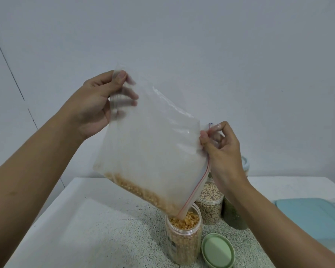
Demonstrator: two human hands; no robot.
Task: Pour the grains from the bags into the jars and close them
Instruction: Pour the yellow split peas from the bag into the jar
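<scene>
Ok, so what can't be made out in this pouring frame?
Head view only.
Dark green jar: the right forearm covers most of it; whether the pale blue lid above is its own is unclear.
Green lid: cut by the bottom edge.
Fingers of the left hand: blurred behind the bag.
Front jar label: too blurred to read.

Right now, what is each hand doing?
Left hand: grips the bag's raised bottom corner.
Right hand: pinches the bag's zip edge, tipping it over the open jar.
</scene>
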